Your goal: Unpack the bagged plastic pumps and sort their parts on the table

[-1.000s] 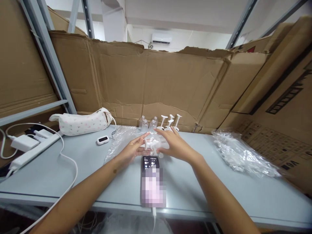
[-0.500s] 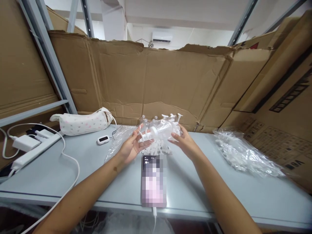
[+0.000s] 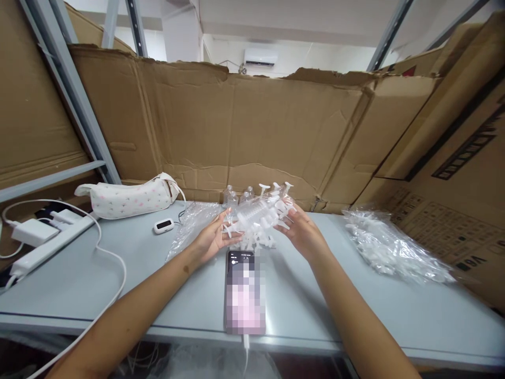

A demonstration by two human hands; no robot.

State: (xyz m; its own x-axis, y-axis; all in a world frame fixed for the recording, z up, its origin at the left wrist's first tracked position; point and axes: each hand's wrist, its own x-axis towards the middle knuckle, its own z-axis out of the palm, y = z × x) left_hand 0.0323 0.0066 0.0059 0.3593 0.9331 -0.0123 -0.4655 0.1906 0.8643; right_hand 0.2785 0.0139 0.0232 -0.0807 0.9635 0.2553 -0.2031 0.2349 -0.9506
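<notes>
Two hands: you are holding the clear bag [image 3: 254, 215] up between them, over the bench [image 3: 189, 310].
Left hand [image 3: 209, 242]: your grip is closing loosely on the bag's left end, thumb above and fingers partly spread below.
Right hand [image 3: 307, 234]: your grip is curling half-closed around the other end, apparently taking hold of the film.
Clear bag: it is carrying a ribbed clear bottle and white plastic parts, and is hanging just above the white pieces [image 3: 256, 242] lying behind the phone [image 3: 245, 295].
Handling: you should be supporting both ends evenly, pressing lightly so the film isn't slipping or tearing, and tilting gently while the contents are shifting.
Nearby: small clear bottles [image 3: 232, 199] and white T-topped parts [image 3: 264, 187] are standing behind the bag; crumpled plastic [image 3: 183, 226] is lying beside your left hand, and a filled bag [image 3: 389, 247] is resting well to the right.
Hard to see: glare and folds are masking the bag's opening and the number of parts; the film is blurring your right fingertip contact, and pixelation is covering most of the phone's screen.
</notes>
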